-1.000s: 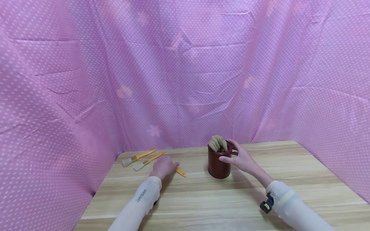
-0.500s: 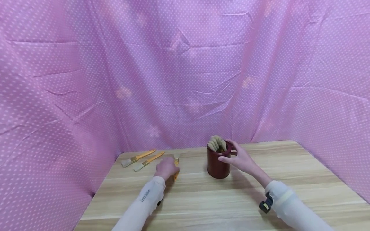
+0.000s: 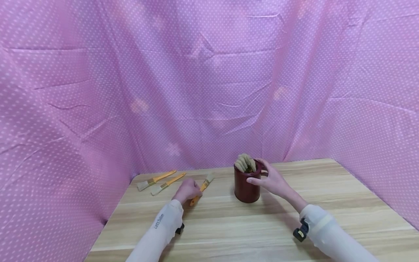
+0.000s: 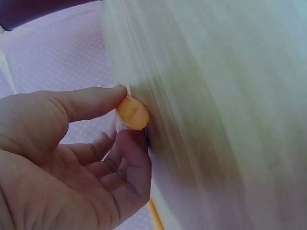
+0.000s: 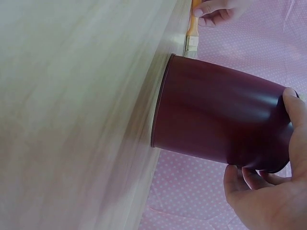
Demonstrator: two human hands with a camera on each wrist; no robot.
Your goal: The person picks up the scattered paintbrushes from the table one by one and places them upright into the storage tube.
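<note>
My left hand (image 3: 188,190) pinches the orange handle of a paintbrush (image 3: 204,185) between thumb and fingers, with the pale bristles pointing away and to the right. In the left wrist view, the rounded handle end (image 4: 134,114) shows between the thumb and a curled finger. To the right stands a dark red mug (image 3: 247,187), upright on the table. My right hand (image 3: 275,181) holds it near the rim, thumb on the near side and fingers round the back by the handle. Beige, bristle-like tufts (image 3: 244,162) stick out of the mug's top; what they belong to is hidden inside.
Two more paintbrushes with orange handles, the upper one (image 3: 157,179) and the lower one (image 3: 168,183), lie on the wooden table (image 3: 229,229) to the left of my left hand. A pink dotted curtain (image 3: 209,91) hangs behind and at both sides.
The paintbrush in my left hand has swung round: its handle end pointed right and now points toward me, bristles away. My right hand and the mug have stayed in place.
</note>
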